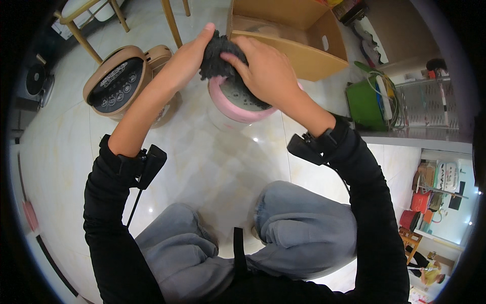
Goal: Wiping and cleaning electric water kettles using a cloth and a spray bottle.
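Observation:
A dark grey, shaggy-edged cloth (pixel 215 57) is bunched between my two hands, over a round bucket with a pink rim (pixel 243 113). My left hand (pixel 194 51) grips the cloth's left side, thumb pointing up and away. Around its right side close the fingers of my right hand (pixel 267 70), with the thumb lying across the front. Inside the bucket I see a greyish surface with dark patches, which looks like liquid. Part of the bucket's opening is hidden behind the cloth and my right hand.
A brown electric cooker (pixel 117 85) stands left of the bucket, near wooden chair legs (pixel 171 22). Behind is an open cardboard box (pixel 292 53). At right, a green bin (pixel 362 104) with cables adjoins a white shelf (pixel 417 137). Another person (pixel 431 271) appears far right.

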Demonstrator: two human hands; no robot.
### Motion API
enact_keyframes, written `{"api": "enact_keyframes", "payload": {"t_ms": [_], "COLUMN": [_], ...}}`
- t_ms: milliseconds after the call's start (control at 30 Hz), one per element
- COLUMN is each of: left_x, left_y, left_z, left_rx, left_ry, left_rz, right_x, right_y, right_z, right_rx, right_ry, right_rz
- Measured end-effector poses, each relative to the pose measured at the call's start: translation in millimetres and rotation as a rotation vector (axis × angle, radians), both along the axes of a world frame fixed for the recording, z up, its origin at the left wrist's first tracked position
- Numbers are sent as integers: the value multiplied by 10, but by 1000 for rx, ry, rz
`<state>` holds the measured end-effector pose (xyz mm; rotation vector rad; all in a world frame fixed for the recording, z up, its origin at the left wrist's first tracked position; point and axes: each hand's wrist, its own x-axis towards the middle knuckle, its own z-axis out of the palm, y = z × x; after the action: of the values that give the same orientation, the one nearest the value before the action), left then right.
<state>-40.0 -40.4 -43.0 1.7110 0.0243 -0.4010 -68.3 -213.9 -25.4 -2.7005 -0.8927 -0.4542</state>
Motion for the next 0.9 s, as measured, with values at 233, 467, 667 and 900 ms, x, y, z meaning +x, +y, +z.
{"api": "enact_keyframes", "payload": {"t_ms": [233,467,667,900], "left_x": [-62,-87,-104,-112], "left_y": [-150,-414,-456,-492], "left_z": [-18,-47,-123,-56], "left_rx": [-27,-111,127,187], "left_ry": [-274,-299,-469,-367], "left_rz": [76,-170,-217,-208], "right_x": [56,-604,-592,-718], "right_y": [-355,-438,-877,-1425], "right_z": [297,-133,-82,48], "right_rx": [964,15,-86,-110], "right_ry": [110,-108,112,98], "right_rz": [-34,213,66,-195]}}
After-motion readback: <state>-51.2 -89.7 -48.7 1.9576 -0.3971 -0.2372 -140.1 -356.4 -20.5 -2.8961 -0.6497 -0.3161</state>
